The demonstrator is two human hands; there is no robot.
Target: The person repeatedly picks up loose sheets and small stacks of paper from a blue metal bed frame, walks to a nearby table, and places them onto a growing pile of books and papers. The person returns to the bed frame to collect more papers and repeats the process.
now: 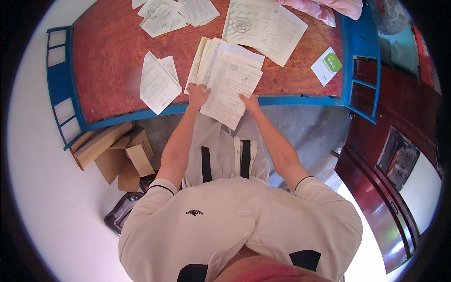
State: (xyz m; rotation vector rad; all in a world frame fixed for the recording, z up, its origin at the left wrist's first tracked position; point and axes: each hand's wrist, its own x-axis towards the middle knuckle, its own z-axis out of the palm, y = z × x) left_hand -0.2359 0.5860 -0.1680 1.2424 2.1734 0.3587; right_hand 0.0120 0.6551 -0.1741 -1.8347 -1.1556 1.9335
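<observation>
A stack of printed papers point(232, 81) lies fanned out before me, its lower corner jutting past the front edge of the wooden board point(282, 79). My right hand point(250, 103) grips the stack's right edge, thumb on the top sheet and the other fingers hidden. At the lower left, my left hand point(198, 97) pinches the edge of the stack beside yellowish sheets point(196, 63). The top sheet bears print and red handwriting. Left of my left hand, a folded paper point(160, 84) rests apart on the board.
Large printed sheets point(253, 26) and smaller paper piles point(164, 19) lie farther back. At the right are a white-and-green booklet point(326, 66) and pink fabric point(313, 10). A blue metal frame point(299, 101) borders the board. Below left stands an open cardboard box point(130, 158).
</observation>
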